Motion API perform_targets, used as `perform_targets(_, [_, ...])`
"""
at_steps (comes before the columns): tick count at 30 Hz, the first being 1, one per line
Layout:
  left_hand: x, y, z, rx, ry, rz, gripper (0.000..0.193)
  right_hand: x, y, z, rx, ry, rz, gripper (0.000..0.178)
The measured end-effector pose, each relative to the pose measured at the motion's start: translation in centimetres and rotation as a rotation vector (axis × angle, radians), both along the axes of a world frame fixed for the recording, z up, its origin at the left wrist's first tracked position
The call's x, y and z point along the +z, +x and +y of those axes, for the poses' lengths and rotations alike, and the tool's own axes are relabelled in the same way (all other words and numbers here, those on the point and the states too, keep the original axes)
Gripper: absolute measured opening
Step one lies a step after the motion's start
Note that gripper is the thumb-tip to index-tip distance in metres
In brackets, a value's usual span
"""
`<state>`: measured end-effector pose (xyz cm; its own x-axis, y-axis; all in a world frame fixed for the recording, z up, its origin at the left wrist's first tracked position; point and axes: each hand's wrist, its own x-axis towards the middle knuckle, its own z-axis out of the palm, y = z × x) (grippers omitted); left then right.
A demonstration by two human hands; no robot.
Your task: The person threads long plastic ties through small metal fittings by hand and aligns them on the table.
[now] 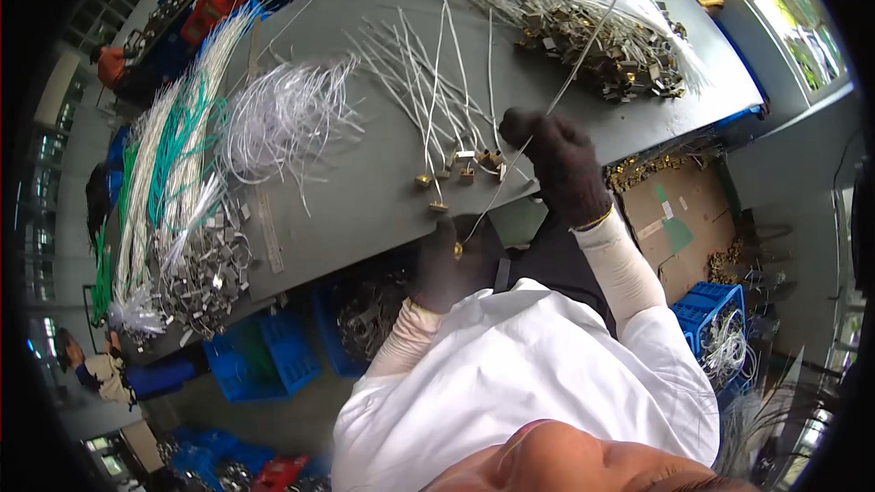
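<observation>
Both my hands wear dark knit gloves. My right hand is raised over the near edge of the grey table, closed on a long white wire that runs up and away over the table. My left hand sits below the table edge, pinching the lower end of that wire, where a small brass terminal shows. Just beyond my hands lie several white wires with brass ends, fanned out on the table.
A large heap of wires with metal clips lies at the far right. White loops and green and white bundles with metal clips lie at the left. Blue crates stand under the table. Other people work at the left.
</observation>
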<state>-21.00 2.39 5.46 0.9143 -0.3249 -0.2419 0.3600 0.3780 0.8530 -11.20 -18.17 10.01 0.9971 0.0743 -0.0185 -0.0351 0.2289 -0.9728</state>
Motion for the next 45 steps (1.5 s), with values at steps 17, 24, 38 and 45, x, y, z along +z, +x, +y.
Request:
perform_targets(17, [-5.0, 9.4, 4.9, 0.453, 0.515, -0.223, 0.048, -6.2, 4.3, 5.3, 0.023, -0.699, -0.148, 0.04])
perform_targets(24, [-10.6, 13.2, 22.6, 0.608, 2.163, -0.181, 0.037, -11.3, 0.6, -1.5, 0.016, -0.4, 0.077, 0.036])
perform_targets(38, [-6.5, 7.9, 3.8, 0.19, 0.291, -0.211, 0.021, -11.0, -1.0, 5.7, 0.2, -0.454, -0.433, 0.022])
perform_targets(45, [-3.2, 12.8, -7.6, -0.035, 0.57, -0.433, 0.019, -9.5, -0.2, -4.4, 0.347, -0.286, 0.01, 0.018])
